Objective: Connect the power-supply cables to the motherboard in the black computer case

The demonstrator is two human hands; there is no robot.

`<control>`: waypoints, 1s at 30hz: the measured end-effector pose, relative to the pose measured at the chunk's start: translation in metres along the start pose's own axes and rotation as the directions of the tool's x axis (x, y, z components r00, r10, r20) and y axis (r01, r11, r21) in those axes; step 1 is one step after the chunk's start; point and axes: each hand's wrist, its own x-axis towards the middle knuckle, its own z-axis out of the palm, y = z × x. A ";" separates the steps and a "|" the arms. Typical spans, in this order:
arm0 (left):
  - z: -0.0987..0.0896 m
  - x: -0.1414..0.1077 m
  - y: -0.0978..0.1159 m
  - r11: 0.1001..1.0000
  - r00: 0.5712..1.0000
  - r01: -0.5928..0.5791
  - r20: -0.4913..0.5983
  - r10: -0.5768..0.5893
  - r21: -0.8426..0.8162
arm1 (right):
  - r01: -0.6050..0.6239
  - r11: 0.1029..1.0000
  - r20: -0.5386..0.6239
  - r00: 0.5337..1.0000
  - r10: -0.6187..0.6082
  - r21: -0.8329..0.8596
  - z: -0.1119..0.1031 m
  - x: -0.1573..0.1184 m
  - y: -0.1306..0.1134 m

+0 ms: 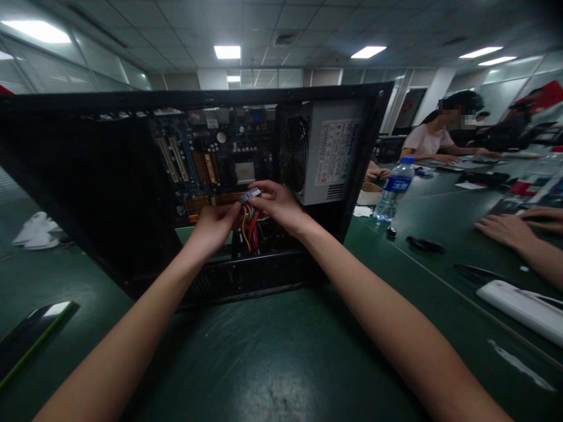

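An open black computer case stands on the green table in front of me. Inside it, a motherboard shows its slots, and a grey power supply with a label sits at the upper right. My right hand pinches a white multi-pin power connector from above and the right. My left hand is closed at the connector's lower left, fingertips against it and its wires. A bundle of red, yellow and black wires hangs below the connector. The connector is held in front of the board, near its lower edge.
A water bottle stands right of the case, near a small black cap-like object and a dark cable. A white power strip lies further right. Another person's hands rest there. A phone lies at left.
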 end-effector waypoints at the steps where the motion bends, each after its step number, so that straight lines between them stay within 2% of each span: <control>1: 0.000 0.000 0.000 0.998 1.000 -0.026 0.013 0.025 0.063 | 0.000 1.000 -0.009 1.000 0.000 -0.027 0.001 0.000 0.000; 3: -0.002 0.000 0.001 0.974 0.997 -0.072 0.044 0.064 0.214 | -0.005 0.993 -0.031 1.000 0.001 -0.118 0.003 -0.002 -0.001; 5: -0.004 0.002 0.001 0.920 0.995 -0.083 0.076 0.059 0.384 | 0.013 0.955 -0.068 0.997 -0.034 -0.296 0.005 -0.004 0.000; 8: -0.008 0.004 -0.001 0.810 0.992 -0.066 0.123 -0.008 0.583 | 0.044 0.785 -0.099 0.986 -0.133 -0.618 0.007 -0.007 0.002; 10: -0.008 0.004 -0.003 0.769 0.988 -0.064 0.149 -0.041 0.636 | 0.043 0.682 -0.086 0.984 -0.154 -0.730 0.006 -0.007 0.004; 14: -0.007 0.005 -0.007 0.767 0.965 -0.079 0.242 -0.102 0.637 | 0.011 0.616 -0.082 0.989 -0.123 -0.788 0.005 -0.006 0.008; 16: -0.008 0.005 -0.008 0.741 0.961 -0.070 0.243 -0.128 0.668 | 0.008 0.608 -0.076 0.991 -0.112 -0.794 0.005 -0.005 0.008; 22: -0.008 0.015 -0.001 0.538 0.982 -0.046 0.136 -0.129 0.842 | 0.010 0.610 -0.072 0.991 -0.109 -0.793 0.006 -0.006 0.004; 27: 0.002 0.023 0.007 0.439 0.973 0.061 0.044 -0.225 0.896 | 0.018 0.619 -0.059 0.993 -0.104 -0.785 0.007 -0.008 0.001; 30: 0.008 0.024 0.008 0.389 0.972 0.086 0.008 -0.234 0.917 | 0.026 0.629 -0.055 0.993 -0.109 -0.777 0.008 -0.007 0.001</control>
